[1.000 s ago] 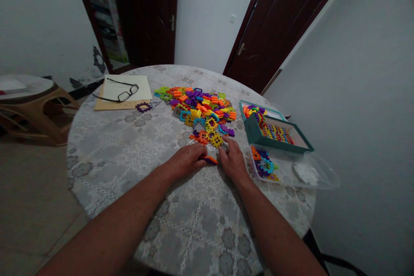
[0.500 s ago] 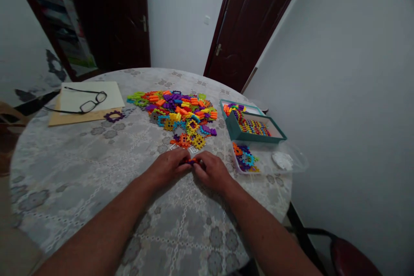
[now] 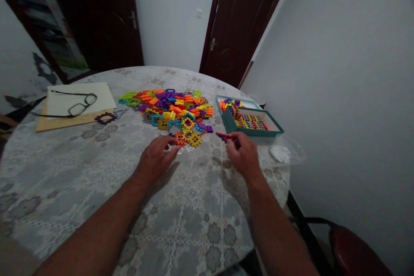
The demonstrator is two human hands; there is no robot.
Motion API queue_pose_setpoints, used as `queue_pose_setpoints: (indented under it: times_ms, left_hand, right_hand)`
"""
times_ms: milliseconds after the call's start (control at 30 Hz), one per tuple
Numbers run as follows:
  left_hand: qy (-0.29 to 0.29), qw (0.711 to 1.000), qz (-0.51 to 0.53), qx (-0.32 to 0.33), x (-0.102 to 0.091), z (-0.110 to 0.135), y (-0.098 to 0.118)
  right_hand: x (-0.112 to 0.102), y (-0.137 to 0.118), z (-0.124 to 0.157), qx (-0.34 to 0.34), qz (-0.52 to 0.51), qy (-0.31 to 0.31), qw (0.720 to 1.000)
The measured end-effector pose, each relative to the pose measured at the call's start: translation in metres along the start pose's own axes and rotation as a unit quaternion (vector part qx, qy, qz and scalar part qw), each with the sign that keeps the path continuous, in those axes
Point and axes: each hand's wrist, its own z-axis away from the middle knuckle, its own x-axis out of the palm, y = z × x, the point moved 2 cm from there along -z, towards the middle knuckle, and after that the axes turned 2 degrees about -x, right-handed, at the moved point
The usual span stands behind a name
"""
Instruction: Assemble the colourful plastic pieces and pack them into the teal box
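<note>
My right hand (image 3: 243, 154) pinches a small stack of orange and purple plastic building pieces (image 3: 224, 136), raised a little over the table beside the pile. My left hand (image 3: 158, 157) has its thumb and fingers apart and holds nothing that I can see. Its fingertips are at the near edge of the pile of colourful interlocking building pieces (image 3: 174, 105), close to an orange square piece (image 3: 180, 139). A yellow square piece (image 3: 194, 139) lies just right of that one. The clear tray of loose pieces is now hidden behind my right hand.
A green box (image 3: 255, 131) with rows of coloured pieces stands to the right, a clear plastic lid (image 3: 291, 151) near it. Eyeglasses (image 3: 77, 110) rest on papers (image 3: 108, 100) at left, beside a purple ring-shaped piece (image 3: 105, 117). A patterned cloth (image 3: 181, 207) covers the round table.
My hands have parted. The right one has moved right with the orange and purple pieces; the left has let go and shifted slightly left, its fingers opening. The view has turned slightly right.
</note>
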Motion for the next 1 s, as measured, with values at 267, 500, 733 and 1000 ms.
queue_pose_setpoints:
  times_ms: [267,500,733,1000]
  left_hand:
    - [0.091,0.990,-0.104,-0.034,0.001,-0.001,-0.024]
    - [0.038,0.994,-0.107,-0.010,0.013,-0.001,-0.031]
    - [0.027,0.994,-0.109,0.001,0.016,-0.005,-0.041]
    - [0.009,0.989,-0.149,-0.009,0.015,-0.006,-0.041]
  right_hand:
    - [-0.012,0.076,0.002,0.136,0.235,0.059,0.961]
    - [-0.020,0.083,-0.003,0.087,0.155,0.174,0.969]
    - [-0.043,0.086,-0.001,0.161,0.072,0.157,0.972]
    - [-0.040,0.085,0.015,0.150,0.114,-0.124,0.974]
